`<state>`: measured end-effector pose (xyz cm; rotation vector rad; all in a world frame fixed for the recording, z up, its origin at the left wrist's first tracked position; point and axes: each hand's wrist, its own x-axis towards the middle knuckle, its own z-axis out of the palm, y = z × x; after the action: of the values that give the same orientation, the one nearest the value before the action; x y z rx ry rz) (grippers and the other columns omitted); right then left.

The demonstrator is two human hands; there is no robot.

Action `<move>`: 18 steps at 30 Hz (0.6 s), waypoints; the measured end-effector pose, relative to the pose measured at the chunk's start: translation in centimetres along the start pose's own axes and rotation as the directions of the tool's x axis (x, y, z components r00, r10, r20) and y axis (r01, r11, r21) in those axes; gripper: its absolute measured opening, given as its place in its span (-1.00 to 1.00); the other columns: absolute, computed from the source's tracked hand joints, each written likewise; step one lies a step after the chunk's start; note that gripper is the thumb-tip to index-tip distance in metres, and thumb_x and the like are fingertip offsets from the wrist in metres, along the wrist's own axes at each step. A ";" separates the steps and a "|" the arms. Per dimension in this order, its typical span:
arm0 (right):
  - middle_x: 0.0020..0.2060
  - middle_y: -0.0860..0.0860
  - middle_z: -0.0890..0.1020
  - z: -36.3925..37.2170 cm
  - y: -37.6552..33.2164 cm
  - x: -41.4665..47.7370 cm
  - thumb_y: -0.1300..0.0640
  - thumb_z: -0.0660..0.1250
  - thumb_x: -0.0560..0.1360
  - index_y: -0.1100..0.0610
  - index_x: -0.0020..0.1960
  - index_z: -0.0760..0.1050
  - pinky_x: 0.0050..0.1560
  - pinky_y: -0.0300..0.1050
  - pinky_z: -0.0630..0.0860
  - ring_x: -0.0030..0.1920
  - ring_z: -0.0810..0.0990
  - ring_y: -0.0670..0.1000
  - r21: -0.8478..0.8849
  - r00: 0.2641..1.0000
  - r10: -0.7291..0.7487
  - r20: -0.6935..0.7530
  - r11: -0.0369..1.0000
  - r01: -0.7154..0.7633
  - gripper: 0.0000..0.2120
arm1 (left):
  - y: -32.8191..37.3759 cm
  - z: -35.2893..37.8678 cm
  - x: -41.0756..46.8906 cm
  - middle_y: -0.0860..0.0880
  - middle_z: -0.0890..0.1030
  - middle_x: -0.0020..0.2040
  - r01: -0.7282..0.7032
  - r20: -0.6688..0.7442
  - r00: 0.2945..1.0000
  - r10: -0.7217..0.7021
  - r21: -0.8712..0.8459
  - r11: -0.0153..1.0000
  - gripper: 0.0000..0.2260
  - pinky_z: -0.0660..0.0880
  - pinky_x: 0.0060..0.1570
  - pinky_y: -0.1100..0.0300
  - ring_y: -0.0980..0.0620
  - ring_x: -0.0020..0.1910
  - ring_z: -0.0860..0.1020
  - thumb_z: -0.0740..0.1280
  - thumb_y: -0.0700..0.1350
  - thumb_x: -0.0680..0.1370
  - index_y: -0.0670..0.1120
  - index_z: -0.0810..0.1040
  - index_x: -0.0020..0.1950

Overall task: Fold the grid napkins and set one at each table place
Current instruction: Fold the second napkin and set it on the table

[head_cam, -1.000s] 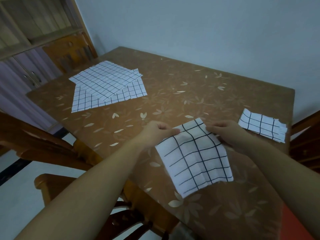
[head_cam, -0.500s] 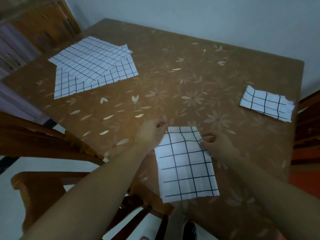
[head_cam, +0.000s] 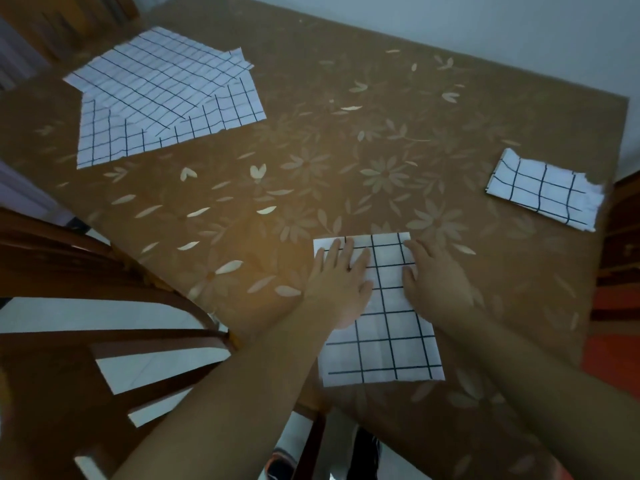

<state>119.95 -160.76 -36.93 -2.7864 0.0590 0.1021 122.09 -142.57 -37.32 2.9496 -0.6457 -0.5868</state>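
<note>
A folded white napkin with a black grid [head_cam: 384, 337] lies flat near the front edge of the brown flowered table [head_cam: 311, 161]. My left hand [head_cam: 337, 282] presses flat on its upper left part, fingers spread. My right hand [head_cam: 434, 280] lies flat on its upper right edge, fingers straight. A second folded grid napkin [head_cam: 543, 190] rests at the table's right edge. Unfolded grid napkins [head_cam: 162, 95] lie overlapped in a pile at the far left.
A wooden chair [head_cam: 104, 306] stands at the table's left front side. Another wooden chair [head_cam: 620, 237] is at the right edge. A pale wall runs behind the table. Light floor shows below the chair.
Both hands went from pinching the napkin's far corners in the air to lying flat on it. The napkin now lies spread on the table, closer to the front edge.
</note>
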 end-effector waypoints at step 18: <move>0.58 0.01 -0.17 2.2 0.2 1.1 -0.17 -0.24 0.61 0.08 0.58 -0.23 0.49 0.05 -0.28 0.55 -0.24 -0.03 -0.262 0.979 -0.060 0.195 0.959 0.111 -0.38 | -1.0 1.7 0.7 -0.05 -0.28 0.59 0.094 -0.080 0.992 -0.098 -0.048 0.994 -0.41 -0.29 0.51 -0.06 -0.03 0.54 -0.34 -0.16 0.23 0.63 0.05 -0.26 0.58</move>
<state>120.87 -160.18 -39.16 -3.0323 -0.1323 0.3743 122.43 -141.93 -39.32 2.9585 -0.4789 -0.4768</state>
